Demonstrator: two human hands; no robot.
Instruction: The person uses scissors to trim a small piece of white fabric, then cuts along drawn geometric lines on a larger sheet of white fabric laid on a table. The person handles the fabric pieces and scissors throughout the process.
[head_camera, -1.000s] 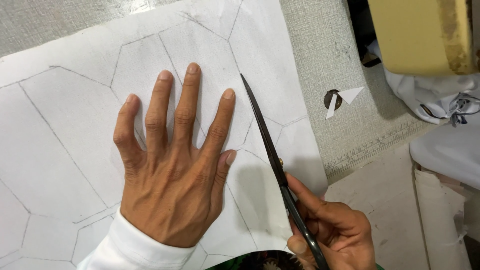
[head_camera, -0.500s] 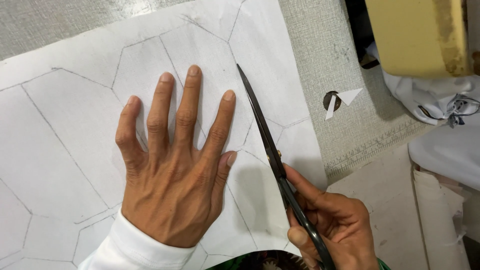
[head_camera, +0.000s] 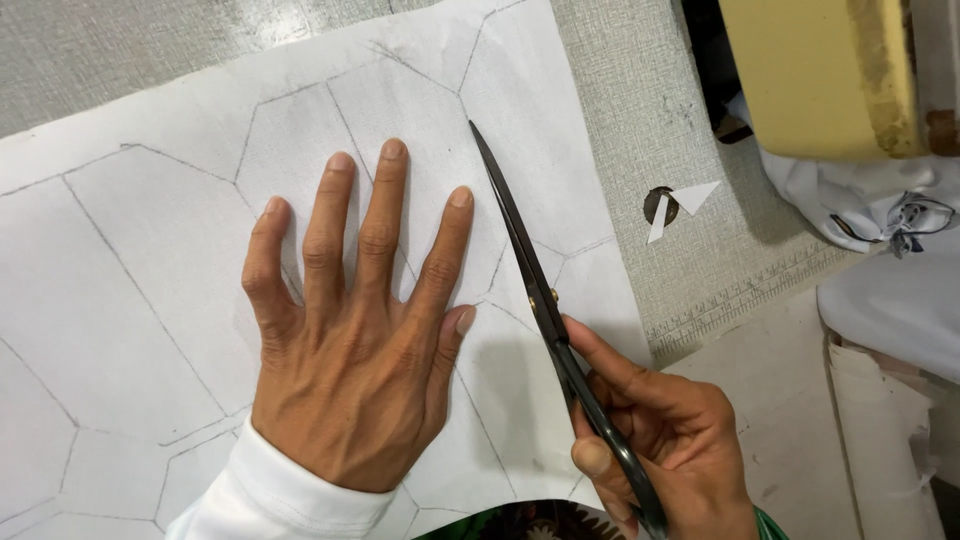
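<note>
A white sheet of fabric marked with pencilled hexagon outlines lies flat across the grey table. My left hand presses down on it, palm flat and fingers spread, in a white sleeve. My right hand grips the handles of long black scissors. The blades are nearly closed and point up and to the left along a drawn line, just right of my left index finger. The scissor tip sits near the top of a hexagon.
Small white fabric scraps lie by a round hole in the grey table surface. A yellow machine body stands at the top right, with white cloth bunched below it. A printed ruler strip runs along the table edge.
The scissors have slid slightly forward and up along the line, with the right hand following. My left hand stays flat in the same place.
</note>
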